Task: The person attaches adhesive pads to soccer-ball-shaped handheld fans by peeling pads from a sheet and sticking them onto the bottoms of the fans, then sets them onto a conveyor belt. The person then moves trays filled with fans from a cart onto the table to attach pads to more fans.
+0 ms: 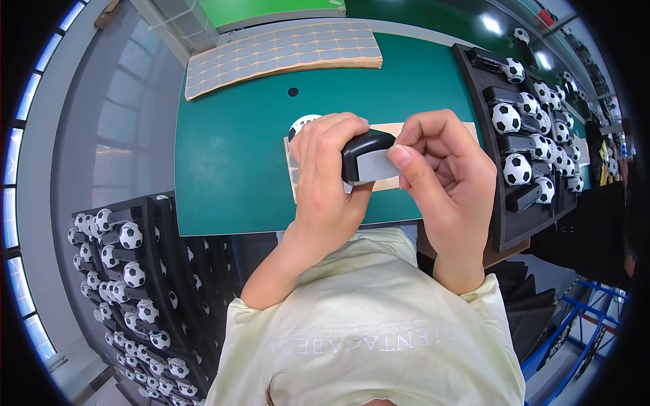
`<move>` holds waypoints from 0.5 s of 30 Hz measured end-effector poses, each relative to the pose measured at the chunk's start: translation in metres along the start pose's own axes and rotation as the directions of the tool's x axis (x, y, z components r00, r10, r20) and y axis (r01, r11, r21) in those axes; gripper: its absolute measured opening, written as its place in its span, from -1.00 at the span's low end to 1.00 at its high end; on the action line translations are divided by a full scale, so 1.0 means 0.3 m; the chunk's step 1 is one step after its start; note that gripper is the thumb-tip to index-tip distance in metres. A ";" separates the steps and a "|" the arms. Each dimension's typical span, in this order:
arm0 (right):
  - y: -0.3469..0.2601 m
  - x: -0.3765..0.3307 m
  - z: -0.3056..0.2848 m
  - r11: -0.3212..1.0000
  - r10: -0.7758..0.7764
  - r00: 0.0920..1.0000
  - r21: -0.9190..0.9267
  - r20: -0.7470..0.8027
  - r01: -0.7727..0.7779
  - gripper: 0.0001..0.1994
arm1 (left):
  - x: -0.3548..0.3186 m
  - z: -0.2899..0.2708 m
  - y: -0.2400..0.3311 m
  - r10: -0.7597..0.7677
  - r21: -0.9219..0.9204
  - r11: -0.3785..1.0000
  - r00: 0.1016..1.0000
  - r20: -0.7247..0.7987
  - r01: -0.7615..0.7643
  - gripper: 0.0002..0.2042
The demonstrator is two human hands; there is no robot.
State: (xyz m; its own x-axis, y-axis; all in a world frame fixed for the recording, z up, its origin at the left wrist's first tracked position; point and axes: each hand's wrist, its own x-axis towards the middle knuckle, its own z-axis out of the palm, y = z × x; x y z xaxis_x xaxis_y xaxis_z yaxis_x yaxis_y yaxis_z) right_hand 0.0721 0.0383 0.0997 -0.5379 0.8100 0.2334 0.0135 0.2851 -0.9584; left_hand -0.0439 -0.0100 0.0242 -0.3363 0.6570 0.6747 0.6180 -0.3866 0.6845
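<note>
My left hand (325,162) is wrapped round a black plastic base (366,143), tilted so that its end faces my right hand. Past my left fingers pokes a white ball with black patches (303,124), like a small football, apparently joined to that base. My right hand (450,179) pinches the edge of a grey sticker (374,166) between thumb and forefinger. The sticker lies against the end of the base; how much of it is stuck down, I cannot tell. Under both hands is a sheet of grey stickers on tan backing (294,177), partly hidden.
A stack of sticker sheets (284,53) lies at the back of the green table (223,162). To the right, a black tray (502,223) holds several football-topped black pieces. More fill dark trays (162,271) at the lower left. A blue metal frame (575,325) stands at the lower right.
</note>
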 end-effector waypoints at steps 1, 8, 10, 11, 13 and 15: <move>0.003 0.002 -0.001 1.000 -0.020 1.000 -0.005 -0.003 0.020 -0.91 | 0.000 0.001 0.001 -0.001 0.002 1.000 1.000 0.001 0.001 -0.42; 0.014 0.007 -0.003 0.998 -0.062 0.998 -0.032 -0.007 0.061 -0.91 | 0.005 0.005 0.005 -0.016 0.027 1.000 1.000 0.022 0.016 -0.47; 0.017 0.008 -0.001 0.997 -0.070 0.998 -0.044 -0.008 0.069 -0.91 | 0.003 0.013 -0.003 -0.007 0.012 1.000 1.000 -0.007 0.007 -0.44; 0.016 0.008 0.000 0.997 -0.069 0.998 -0.043 -0.007 0.068 -0.91 | 0.002 0.015 -0.005 -0.002 0.005 1.000 1.000 -0.021 0.002 -0.43; 0.010 0.004 0.002 0.999 -0.024 1.000 -0.039 -0.003 0.024 -0.91 | 0.002 0.015 -0.007 -0.001 0.009 1.000 1.000 -0.024 0.001 -0.43; 0.008 0.005 0.000 0.999 -0.002 1.000 -0.038 -0.004 0.002 -0.90 | 0.004 0.018 -0.008 0.005 0.012 1.000 1.000 -0.028 -0.005 -0.42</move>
State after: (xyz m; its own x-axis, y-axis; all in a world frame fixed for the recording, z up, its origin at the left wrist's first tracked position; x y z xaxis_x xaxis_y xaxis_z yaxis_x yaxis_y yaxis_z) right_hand 0.0715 0.0402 0.0977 -0.5345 0.8116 0.2361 0.0443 0.3058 -0.9511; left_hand -0.0418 -0.0049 0.0219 -0.3528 0.6366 0.6857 0.6282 -0.3820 0.6778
